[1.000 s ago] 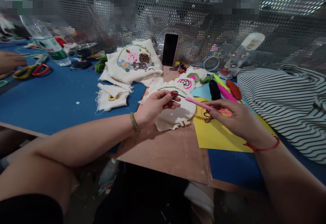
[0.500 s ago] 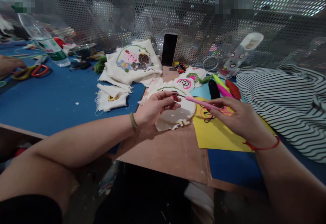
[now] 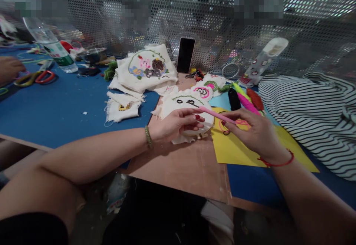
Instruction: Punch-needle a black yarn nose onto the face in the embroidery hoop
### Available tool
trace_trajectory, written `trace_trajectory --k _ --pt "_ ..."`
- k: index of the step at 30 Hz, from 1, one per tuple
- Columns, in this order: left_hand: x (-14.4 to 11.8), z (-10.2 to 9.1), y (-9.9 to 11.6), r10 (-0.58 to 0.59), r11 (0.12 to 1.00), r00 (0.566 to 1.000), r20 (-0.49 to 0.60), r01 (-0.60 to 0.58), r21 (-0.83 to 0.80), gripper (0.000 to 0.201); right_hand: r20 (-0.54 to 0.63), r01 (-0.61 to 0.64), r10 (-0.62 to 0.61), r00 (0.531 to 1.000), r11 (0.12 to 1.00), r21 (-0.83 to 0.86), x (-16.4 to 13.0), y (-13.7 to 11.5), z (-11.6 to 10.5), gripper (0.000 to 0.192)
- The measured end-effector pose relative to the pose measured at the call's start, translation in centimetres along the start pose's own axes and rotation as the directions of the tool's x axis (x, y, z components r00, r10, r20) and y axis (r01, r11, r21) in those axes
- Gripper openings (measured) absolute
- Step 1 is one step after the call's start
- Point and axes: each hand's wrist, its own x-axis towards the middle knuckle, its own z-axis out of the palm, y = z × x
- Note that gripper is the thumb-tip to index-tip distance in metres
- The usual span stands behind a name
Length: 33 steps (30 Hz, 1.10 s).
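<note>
R hand (image 3: 254, 135) is gripping a pink punch needle (image 3: 215, 114) w/ fingers pinched round its handle, tip pointing left-up & touching the white cloth in the embroidery hoop (image 3: 185, 105). L hand (image 3: 178, 124) is resting on the hoop's near edge, fingers curled over the rim & holding it down; the hoop is lying flat on the brown board (image 3: 183, 167), just left of a yellow sheet (image 3: 239, 150). Cloth is showing a green arc & two small black stitched bits. Behind the hoop: a stack of embroidered cloths (image 3: 146, 68), a dark phone (image 3: 185, 55) standing upright against the mesh screen, yarn skeins (image 3: 244, 98) in black, green, pink & red. Striped fabric (image 3: 311, 115) is lying at far right. Far left on the blue mat (image 3: 55, 107): a water bottle (image 3: 52, 46), scissors (image 3: 35, 77) & another person's hand (image 3: 9, 68) near them.
</note>
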Motion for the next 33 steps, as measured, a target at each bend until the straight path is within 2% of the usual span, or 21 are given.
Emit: trace_trajectory --k 3,6,10,16,19,22,28,33 --pt "-0.2 -0.1 -0.3 -0.017 1.000 0.998 0.062 0.016 0.005 0.015 0.025 0.006 -0.007 1.000 0.998 0.070 -0.1 -0.1 0.8 0.018" --pt "-0.3 0.0 -0.5 0.008 1.000 0.999 0.032 -0.008 0.010 0.012 0.053 0.019 -0.024 0.998 0.995 0.099 -0.4 -0.1 1.7 0.020" --pt "-0.3 0.2 -0.5 0.014 0.999 1.000 -0.015 -0.013 0.032 0.012 0.033 0.039 -0.043 0.999 0.992 0.121 -0.5 0.2 2.3 0.026" --pt "-0.2 0.5 -0.2 0.105 0.993 0.991 -0.085 -0.101 0.055 0.012 0.148 -0.086 0.056 0.987 0.975 0.206 0.3 1.7 1.4 0.060" --pt "0.1 0.3 -0.1 0.146 0.989 0.984 -0.099 -0.145 0.019 0.016 0.198 -0.162 0.113 0.974 0.954 0.251 0.8 2.4 0.8 0.067" --pt "0.3 0.0 -0.1 0.149 0.989 0.983 -0.106 -0.150 0.005 0.017 0.262 -0.165 0.099 0.960 0.955 0.246 1.1 2.6 0.5 0.061" --pt "0.3 0.0 -0.2 0.141 0.990 0.986 -0.086 -0.143 -0.007 0.018 0.271 -0.085 0.041 0.962 0.985 0.152 1.0 1.7 0.4 0.025" --pt "0.4 -0.1 -0.2 0.114 0.994 0.991 -0.074 -0.114 0.003 0.019 0.239 -0.066 0.033 0.970 0.989 0.132 0.9 1.6 0.4 0.025"
